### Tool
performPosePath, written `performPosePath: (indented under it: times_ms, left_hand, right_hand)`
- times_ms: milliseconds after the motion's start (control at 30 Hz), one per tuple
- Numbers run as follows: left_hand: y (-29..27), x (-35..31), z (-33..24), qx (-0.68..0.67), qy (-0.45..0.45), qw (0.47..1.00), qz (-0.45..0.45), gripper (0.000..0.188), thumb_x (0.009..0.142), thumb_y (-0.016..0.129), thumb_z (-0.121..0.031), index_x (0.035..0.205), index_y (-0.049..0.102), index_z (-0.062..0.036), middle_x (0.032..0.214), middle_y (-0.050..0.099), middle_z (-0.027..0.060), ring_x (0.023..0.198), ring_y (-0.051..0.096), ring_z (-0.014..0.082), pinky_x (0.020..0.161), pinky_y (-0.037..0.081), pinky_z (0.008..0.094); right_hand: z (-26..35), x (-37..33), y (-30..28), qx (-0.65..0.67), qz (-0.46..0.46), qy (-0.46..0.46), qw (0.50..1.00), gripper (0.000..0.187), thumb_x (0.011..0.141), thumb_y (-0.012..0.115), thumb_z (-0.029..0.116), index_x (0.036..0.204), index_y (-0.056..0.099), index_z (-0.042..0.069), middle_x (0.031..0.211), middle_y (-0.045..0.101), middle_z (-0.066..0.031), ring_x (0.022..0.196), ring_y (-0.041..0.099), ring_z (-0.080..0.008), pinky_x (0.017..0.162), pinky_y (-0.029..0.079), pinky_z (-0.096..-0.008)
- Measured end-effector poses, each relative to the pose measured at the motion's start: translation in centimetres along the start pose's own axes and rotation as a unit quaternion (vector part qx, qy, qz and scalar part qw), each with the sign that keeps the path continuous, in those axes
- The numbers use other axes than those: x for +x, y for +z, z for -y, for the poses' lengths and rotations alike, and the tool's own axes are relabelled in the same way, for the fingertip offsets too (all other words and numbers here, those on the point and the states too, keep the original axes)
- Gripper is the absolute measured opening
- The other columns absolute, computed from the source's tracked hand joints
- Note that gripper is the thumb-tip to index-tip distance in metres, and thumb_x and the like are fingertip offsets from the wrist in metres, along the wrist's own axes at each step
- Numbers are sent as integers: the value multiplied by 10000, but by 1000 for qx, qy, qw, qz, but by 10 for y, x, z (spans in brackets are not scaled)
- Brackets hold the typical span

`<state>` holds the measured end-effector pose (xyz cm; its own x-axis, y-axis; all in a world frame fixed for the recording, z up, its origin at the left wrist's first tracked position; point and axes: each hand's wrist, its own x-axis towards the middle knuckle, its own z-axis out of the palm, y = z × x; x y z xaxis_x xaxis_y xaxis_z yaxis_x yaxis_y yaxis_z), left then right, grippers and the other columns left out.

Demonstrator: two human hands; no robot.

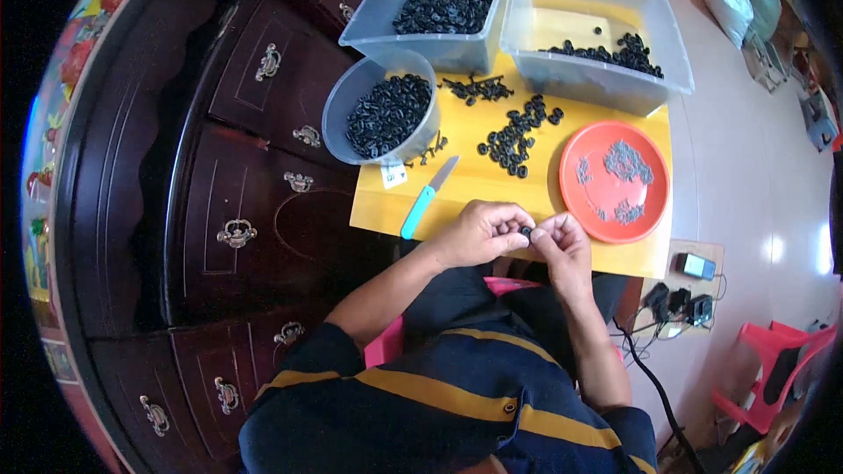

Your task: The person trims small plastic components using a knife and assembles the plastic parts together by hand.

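Over the front edge of the yellow table [378,206], my left hand [487,233] pinches a small black ring-shaped part [526,232] between thumb and fingers. My right hand [565,248] meets it there, its thumb and fingertips closed at the same part; whether it also holds a tiny piece is hidden. Just beyond my hands lies a loose pile of black ring parts [512,142]. On the right, an orange-red plate [587,213] carries small heaps of tiny grey pieces [628,162]. A knife with a turquoise handle [420,211] rests left of my hands.
A round clear tub [338,142] of black parts stands at the table's left. Two clear rectangular bins [474,54] [606,92] stand at the back, holding more black parts. Dark stick-like pieces [479,88] lie between. Dark wooden drawers [237,233] line the left; chargers [698,309] and a pink chair [764,369] are right.
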<state>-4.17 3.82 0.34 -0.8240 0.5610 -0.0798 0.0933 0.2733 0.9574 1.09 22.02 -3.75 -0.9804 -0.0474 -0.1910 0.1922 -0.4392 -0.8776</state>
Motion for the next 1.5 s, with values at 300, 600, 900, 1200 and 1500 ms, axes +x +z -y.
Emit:
performPosePath:
  times_ms: [300,600,900,1200,1500]
  left_hand:
    - [-97,49,-34,189,-35,981,-37,127,824,649,-61,936,695,-22,746,669,7,673,606,65,629,501,248]
    - [-187,114,-84,193,73,940,-273,346,870,655,-80,1196,638,36,835,695,18,731,625,74,655,519,250]
    - [-69,96,-11,275,21,953,-129,158,825,708,-132,957,740,-52,858,730,118,712,693,228,699,551,343]
    - [-47,146,7,460,121,870,-132,144,798,689,-173,898,738,-82,812,674,115,811,667,328,723,535,450]
    - [-35,143,7,505,18,861,-66,123,767,712,-225,782,709,-104,828,697,115,799,681,314,717,551,455]
  right_hand:
    - [3,-9,-1,-99,71,7,993,121,941,661,38,1039,603,-3,875,657,1,784,598,-51,706,496,-206]
    - [15,-20,0,-20,66,56,996,104,941,657,46,1020,605,4,882,670,-3,791,611,-41,705,495,-196]
    - [11,-12,-6,-45,101,24,994,109,953,641,57,1038,592,9,928,660,-21,790,614,-68,723,514,-231]
    - [7,-15,-8,-96,103,3,990,86,959,645,75,1016,602,27,852,621,17,720,568,-37,619,489,-202]
    - [17,-19,-8,-127,87,8,988,104,953,656,85,1019,602,23,851,622,25,726,565,-31,628,484,-200]
